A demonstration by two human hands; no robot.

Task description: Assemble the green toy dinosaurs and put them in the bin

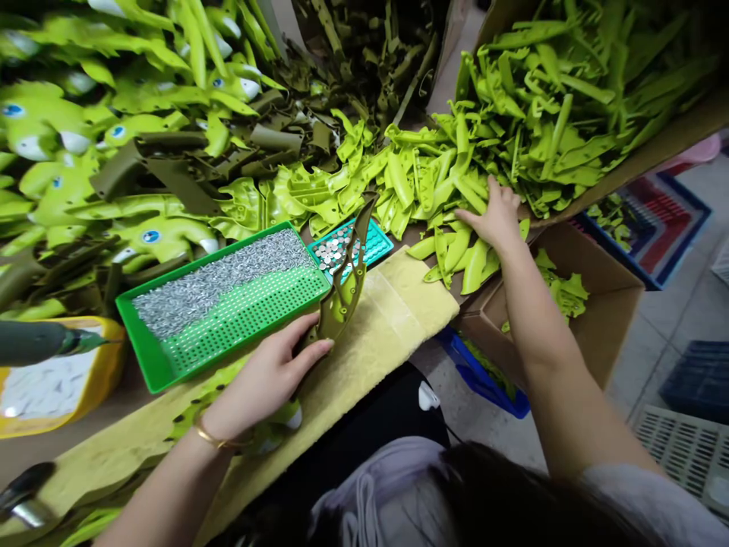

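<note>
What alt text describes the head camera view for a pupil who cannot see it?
A person's left hand holds a curved olive-brown part over the edge of a yellow cloth, while the right hand touches a heap of lime-green parts. Near the left hand, a green tray holds small silvery pieces.

On the right of the frame, an open cardboard box (612, 304) stands in front of a crate (692, 196) with a blue rim and red inside, and a pink object (698, 152) shows above that. Below the box, right of center, sits a blue bin (468, 370). A dark blue crate (698, 380) and a pale slatted crate (654, 437) rest on the tiled floor (654, 346) at lower right. A yellow tub (112, 361) stands at the left edge, and a pale yellow cloth (392, 311) crosses the center toward lower left.
</note>
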